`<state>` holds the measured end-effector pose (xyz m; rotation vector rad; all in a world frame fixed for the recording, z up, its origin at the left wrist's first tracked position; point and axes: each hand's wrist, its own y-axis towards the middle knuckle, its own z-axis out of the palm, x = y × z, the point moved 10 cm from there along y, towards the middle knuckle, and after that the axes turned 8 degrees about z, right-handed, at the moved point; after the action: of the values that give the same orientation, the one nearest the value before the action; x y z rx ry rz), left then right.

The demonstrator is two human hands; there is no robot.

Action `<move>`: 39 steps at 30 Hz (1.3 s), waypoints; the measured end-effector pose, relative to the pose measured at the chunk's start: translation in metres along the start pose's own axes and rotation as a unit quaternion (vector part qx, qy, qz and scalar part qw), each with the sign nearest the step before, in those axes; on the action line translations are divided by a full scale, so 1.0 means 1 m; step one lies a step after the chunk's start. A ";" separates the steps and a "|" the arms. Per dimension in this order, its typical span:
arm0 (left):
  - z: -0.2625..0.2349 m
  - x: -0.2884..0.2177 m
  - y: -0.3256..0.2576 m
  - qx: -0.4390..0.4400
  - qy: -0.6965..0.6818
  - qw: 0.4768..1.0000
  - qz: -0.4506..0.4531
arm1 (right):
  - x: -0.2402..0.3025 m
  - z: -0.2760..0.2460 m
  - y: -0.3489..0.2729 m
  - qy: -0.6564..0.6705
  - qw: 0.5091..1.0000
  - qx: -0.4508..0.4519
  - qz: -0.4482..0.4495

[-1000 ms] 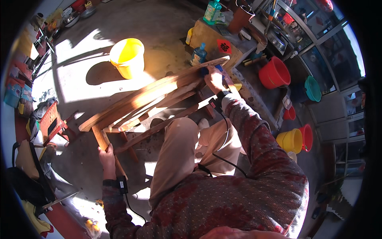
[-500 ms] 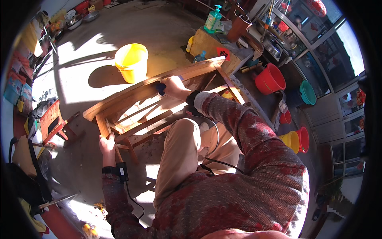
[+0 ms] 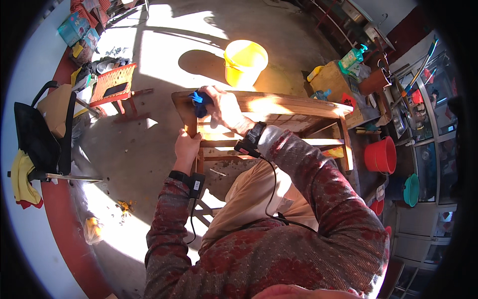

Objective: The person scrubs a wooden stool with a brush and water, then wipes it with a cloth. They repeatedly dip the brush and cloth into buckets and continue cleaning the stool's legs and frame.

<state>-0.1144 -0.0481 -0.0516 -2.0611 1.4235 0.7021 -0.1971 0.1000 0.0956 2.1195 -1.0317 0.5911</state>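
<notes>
Head view: right hand (image 3: 224, 107) pressing a blue cloth (image 3: 200, 102) onto the left end of the wooden desk (image 3: 294, 105), fingers curled shut over it. Left hand (image 3: 186, 147) just below, clamped round the desk's leg. Long axis running left to right. Cloth mostly hidden under the palm; yellow bucket (image 3: 245, 61) beyond.

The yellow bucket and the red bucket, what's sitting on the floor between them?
In the head view, a brown box with a green pump bottle on top sits between the yellow bucket and the red bucket, beyond the wooden bench's far end.
</notes>
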 end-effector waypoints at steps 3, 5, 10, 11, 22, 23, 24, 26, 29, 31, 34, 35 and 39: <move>-0.001 0.000 0.002 -0.007 0.044 0.999 0.019 | 0.037 0.065 0.018 -0.148 0.981 0.019 -0.127; 0.003 0.000 0.008 0.014 0.033 0.999 0.018 | 0.036 0.110 0.011 -0.271 0.932 0.118 -0.212; 0.003 -0.004 0.018 0.026 0.008 0.999 0.020 | -0.020 0.076 0.009 -0.065 0.987 0.114 -0.092; 0.002 -0.002 0.018 0.019 0.030 0.999 0.000 | -0.019 0.066 0.002 -0.089 0.980 0.106 -0.145; -0.001 -0.004 0.032 -0.006 0.033 0.999 0.014 | -0.139 -0.105 -0.079 -0.278 0.959 0.033 -0.033; -0.001 -0.006 0.031 -0.007 0.012 1.000 0.027 | -0.157 -0.126 -0.092 -0.284 0.958 0.035 -0.009; -0.001 -0.005 0.031 -0.014 0.000 1.000 0.022 | -0.174 -0.148 -0.106 -0.291 0.956 0.035 0.013; -0.001 -0.005 0.030 -0.016 -0.013 0.999 0.037 | -0.203 -0.197 -0.134 -0.289 0.956 -0.019 0.049; 0.001 -0.001 0.031 -0.008 -0.044 0.998 0.041 | -0.255 -0.259 -0.173 -0.362 0.921 -0.041 0.137; 0.006 0.005 0.034 -0.001 -0.095 0.995 0.015 | -0.296 -0.301 -0.197 -0.431 0.869 -0.029 0.241; 0.008 0.003 0.038 0.000 -0.126 0.992 0.012 | -0.324 -0.383 -0.242 -0.400 0.826 -0.124 0.377; 0.009 -0.002 0.038 0.002 -0.142 0.990 0.022 | -0.311 -0.405 -0.246 -0.385 0.846 -0.170 0.326; 0.007 -0.015 0.036 0.039 -0.129 0.991 0.021 | -0.282 -0.479 -0.290 -0.198 0.865 -0.309 0.343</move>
<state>-0.1541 -0.0445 -0.0512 -1.8105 1.3278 0.8813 -0.1710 0.7259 0.1126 1.2861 -1.9358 0.0813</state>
